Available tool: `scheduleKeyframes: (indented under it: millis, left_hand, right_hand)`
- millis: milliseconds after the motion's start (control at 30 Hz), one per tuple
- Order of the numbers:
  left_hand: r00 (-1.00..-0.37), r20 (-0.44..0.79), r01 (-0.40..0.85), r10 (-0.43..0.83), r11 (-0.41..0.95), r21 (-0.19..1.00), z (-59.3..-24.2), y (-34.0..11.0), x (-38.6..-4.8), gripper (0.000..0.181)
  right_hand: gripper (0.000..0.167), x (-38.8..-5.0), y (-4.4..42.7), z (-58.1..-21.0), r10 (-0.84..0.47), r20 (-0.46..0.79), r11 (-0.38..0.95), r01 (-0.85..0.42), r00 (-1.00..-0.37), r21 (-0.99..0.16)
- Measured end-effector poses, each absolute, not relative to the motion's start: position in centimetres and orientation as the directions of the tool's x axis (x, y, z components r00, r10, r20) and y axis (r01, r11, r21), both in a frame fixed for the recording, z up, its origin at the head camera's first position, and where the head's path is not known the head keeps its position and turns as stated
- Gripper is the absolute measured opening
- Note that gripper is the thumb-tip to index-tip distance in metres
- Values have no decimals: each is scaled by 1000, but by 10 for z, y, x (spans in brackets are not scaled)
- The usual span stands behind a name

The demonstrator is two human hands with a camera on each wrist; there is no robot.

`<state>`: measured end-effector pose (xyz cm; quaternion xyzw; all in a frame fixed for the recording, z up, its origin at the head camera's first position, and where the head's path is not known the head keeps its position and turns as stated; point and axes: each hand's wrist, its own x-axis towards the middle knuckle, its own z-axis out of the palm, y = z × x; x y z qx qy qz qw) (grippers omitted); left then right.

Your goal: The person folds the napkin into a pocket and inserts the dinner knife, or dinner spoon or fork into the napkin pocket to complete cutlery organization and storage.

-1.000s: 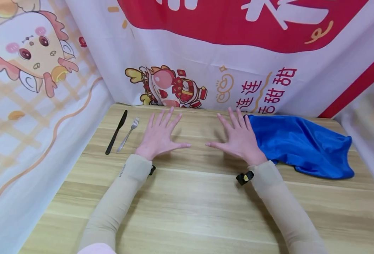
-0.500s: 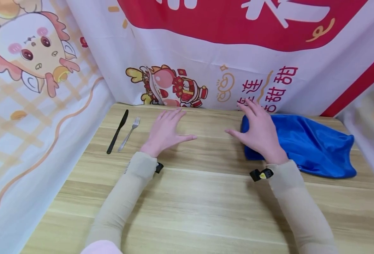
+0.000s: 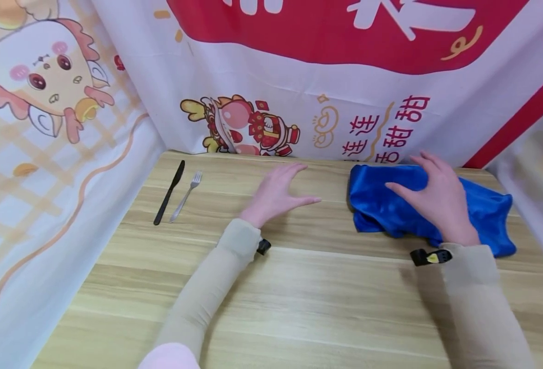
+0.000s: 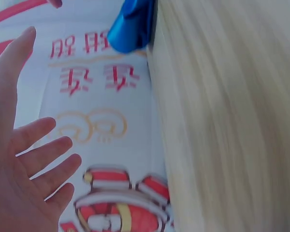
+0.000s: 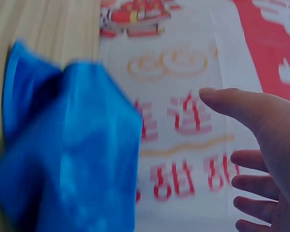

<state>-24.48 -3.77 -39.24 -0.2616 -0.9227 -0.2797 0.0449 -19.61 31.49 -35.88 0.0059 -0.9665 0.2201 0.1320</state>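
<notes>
A shiny blue cloth (image 3: 377,197) lies crumpled at the back right of the wooden table. Over it hovers my right hand (image 3: 442,202), thumb and fingers spread apart, holding nothing. My left hand (image 3: 276,195) is above the table to the left of the cloth, fingers spread and empty. In the right wrist view the cloth (image 5: 87,145) is beside the right hand (image 5: 266,154), with a gap between them. The left wrist view shows the left hand (image 4: 29,159) with nothing in it and part of the cloth (image 4: 133,26) at the top.
A black knife (image 3: 169,193) and a silver fork (image 3: 186,197) lie side by side at the table's back left. Printed white and red fabric (image 3: 253,66) hangs behind the table (image 3: 299,297), and more printed fabric (image 3: 68,169) hangs along its left side.
Both hands have moved to the right. The right hand has gone from the cloth's left end to above its middle, and the left hand has moved away from the fork.
</notes>
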Motion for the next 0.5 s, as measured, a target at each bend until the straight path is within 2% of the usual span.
scheduleKeyframes:
  millis: [167, 500]
  left_hand:
    - [-854, 231, 505, 466, 633, 587, -399, -8, -247, 91]
    - [-873, 158, 422, 461, 552, 719, -415, 41, -251, 92]
  right_hand:
    - [91, -188, 356, -366, 135, 234, 897, 19, -963, -443]
    - [89, -178, 438, -394, 299, 206, 831, 148, -932, -536]
